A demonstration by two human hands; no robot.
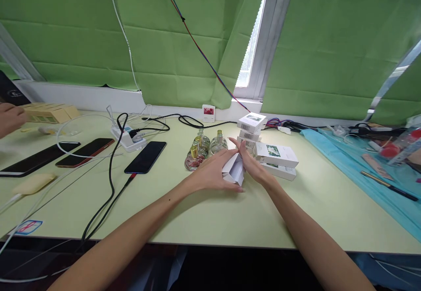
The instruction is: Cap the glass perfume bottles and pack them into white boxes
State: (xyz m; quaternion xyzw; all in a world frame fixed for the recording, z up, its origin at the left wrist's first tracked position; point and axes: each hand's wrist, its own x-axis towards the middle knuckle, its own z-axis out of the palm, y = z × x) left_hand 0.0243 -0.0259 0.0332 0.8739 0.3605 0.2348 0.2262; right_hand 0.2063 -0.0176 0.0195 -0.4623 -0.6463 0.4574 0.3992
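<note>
Between my two hands is a small white cardboard box point(234, 170), its near end open with flaps standing out. My left hand point(212, 171) wraps around its left side, thumb at the near edge. Against the box's right side lies my right hand point(250, 161), fingers pointing up and away. Several glass perfume bottles point(197, 150) with gold tops stand just left of and behind my hands. To the right, white printed boxes point(276, 154) lie stacked, and more boxes point(251, 122) are piled behind them.
A phone point(145, 157) on a cable, other phones point(84, 152) and a power strip point(126, 137) occupy the left. Another person's hand point(11, 117) is near yellow boxes point(52, 112). Blue plastic sheeting point(348, 168) with a pen point(389, 185) covers the right.
</note>
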